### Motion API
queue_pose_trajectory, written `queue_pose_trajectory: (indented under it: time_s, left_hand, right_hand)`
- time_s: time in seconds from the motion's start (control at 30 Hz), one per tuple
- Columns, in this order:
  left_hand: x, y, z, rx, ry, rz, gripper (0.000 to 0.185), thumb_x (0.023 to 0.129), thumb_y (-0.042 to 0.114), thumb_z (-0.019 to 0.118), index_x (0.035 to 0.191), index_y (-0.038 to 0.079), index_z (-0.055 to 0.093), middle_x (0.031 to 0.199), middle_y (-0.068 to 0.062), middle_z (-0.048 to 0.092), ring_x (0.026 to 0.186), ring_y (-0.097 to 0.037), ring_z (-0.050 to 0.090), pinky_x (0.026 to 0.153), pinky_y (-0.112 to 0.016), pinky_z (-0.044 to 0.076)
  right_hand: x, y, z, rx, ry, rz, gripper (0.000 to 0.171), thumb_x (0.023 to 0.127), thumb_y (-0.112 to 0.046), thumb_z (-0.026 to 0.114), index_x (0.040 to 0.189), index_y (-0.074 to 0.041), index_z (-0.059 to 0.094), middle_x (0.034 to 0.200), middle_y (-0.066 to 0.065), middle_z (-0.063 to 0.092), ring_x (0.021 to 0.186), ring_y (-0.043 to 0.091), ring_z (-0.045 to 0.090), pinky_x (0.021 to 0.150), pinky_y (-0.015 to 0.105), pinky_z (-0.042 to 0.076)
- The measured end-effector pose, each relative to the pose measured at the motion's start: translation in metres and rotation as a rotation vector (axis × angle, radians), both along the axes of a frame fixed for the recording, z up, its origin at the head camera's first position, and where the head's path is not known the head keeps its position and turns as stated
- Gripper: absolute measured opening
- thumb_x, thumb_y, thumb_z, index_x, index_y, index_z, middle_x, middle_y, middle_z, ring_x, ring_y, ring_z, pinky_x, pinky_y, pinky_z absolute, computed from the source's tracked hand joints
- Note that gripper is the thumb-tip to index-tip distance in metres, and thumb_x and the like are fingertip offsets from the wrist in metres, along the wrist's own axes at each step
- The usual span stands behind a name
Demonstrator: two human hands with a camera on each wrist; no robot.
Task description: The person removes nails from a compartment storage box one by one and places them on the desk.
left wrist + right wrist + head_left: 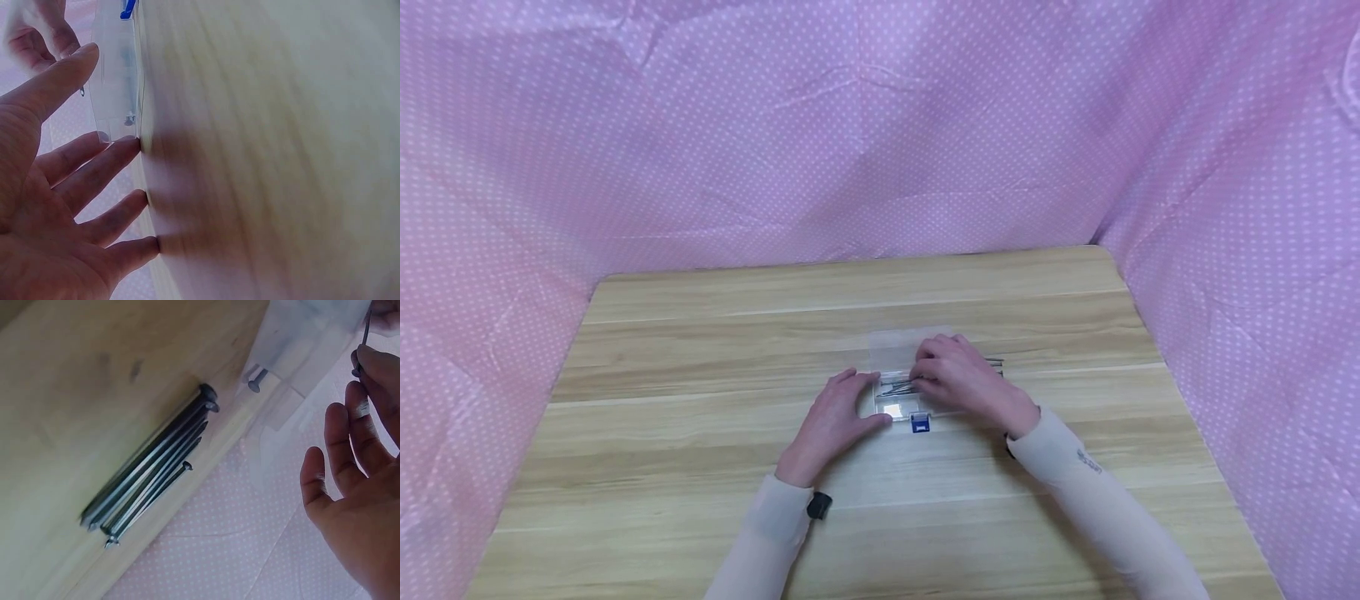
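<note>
A clear plastic box (114, 72) with a blue latch (921, 422) stands on the table, its lid (891, 347) folded back. Several nails (895, 388) lie in its rear compartment. My left hand (842, 410) holds the box's left end, thumb at the front wall and index finger toward the back; the other fingers are spread, their tips at the table. Over the box, my right hand (953, 373) pinches a nail (366, 334) near its head between thumb and forefinger; the nail's far end is hidden.
To the right of the box, several larger nails (150, 469) lie side by side on the wooden table (700, 417). Pink dotted cloth (850, 150) hangs behind the table and along its sides.
</note>
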State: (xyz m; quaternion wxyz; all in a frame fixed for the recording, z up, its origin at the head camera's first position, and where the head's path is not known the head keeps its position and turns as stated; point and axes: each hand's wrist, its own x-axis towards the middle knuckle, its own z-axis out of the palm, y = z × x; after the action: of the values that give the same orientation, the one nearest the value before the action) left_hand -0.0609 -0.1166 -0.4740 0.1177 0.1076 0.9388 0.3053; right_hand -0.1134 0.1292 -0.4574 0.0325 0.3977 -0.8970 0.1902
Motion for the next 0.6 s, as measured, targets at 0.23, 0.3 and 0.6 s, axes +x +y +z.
queue_pose_trajectory:
  time_s: [0.23,0.3,0.6]
  left_hand:
    - [0.000,0.000,0.001,-0.008,-0.004,0.002,0.071,0.086,0.041,0.084,0.145,0.012,0.060,0.147,-0.009,0.059,0.149,-0.033,0.038,0.121,-0.053,0.032]
    - [0.000,0.000,0.001,-0.008,-0.002,0.003,0.071,0.086,0.042,0.084,0.145,0.012,0.060,0.147,-0.010,0.059,0.149,-0.034,0.038,0.121,-0.053,0.032]
    - [-0.001,0.000,0.001,0.004,-0.003,0.007,0.071,0.086,0.041,0.084,0.145,0.010,0.060,0.146,-0.011,0.060,0.148,-0.035,0.039,0.121,-0.054,0.033]
  right_hand:
    - [0.003,0.007,0.002,-0.039,0.024,-0.008,0.010,0.089,-0.019,0.083,0.099,-0.017,0.081,0.103,-0.002,0.067,0.103,0.021,0.061,0.085,0.041,0.048]
    - [0.004,0.010,0.003,-0.053,0.029,-0.007,0.010,0.089,-0.019,0.083,0.098,-0.017,0.081,0.103,-0.002,0.067,0.103,0.021,0.061,0.084,0.041,0.048]
    - [0.006,0.019,0.003,-0.081,0.023,-0.034,0.014,0.086,-0.017,0.085,0.098,-0.015,0.080,0.102,0.000,0.068,0.101,0.022,0.062,0.090,0.044,0.050]
